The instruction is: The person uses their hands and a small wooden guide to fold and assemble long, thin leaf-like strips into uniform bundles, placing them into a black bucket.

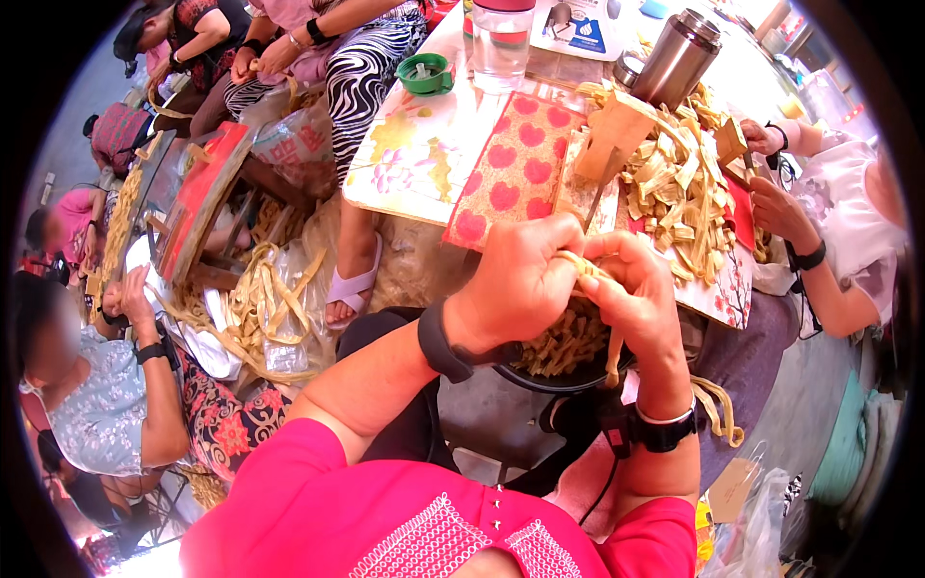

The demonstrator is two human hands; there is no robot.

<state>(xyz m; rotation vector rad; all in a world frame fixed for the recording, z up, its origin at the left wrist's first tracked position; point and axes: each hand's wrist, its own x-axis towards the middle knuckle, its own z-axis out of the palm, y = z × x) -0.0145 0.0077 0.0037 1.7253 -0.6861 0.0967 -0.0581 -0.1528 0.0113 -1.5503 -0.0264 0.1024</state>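
My left hand (520, 282) is closed on a pale yellow, pliable food strip (587, 269), its fist up against my right hand (636, 289). The right thumb and fingers pinch the same strip, and a tail of it dangles below that hand. Where the strip is folded or looped is partly hidden by the fingers. Beneath both hands, a dark basin (553, 388) holds many short yellow pieces (564, 339). Just beyond the hands, a wooden block stand (614, 134) with a thin metal blade (601, 188) rises from the table edge, beside a heart-patterned mat (517, 162).
A heap of yellow strips (679, 195) covers the table's right side. A steel flask (676, 61), a clear bottle (500, 50) and a green lid (425, 74) stand farther back. Co-workers sit at the right and left; a red-topped stool (206, 195) and more strips (267, 296) are leftward.
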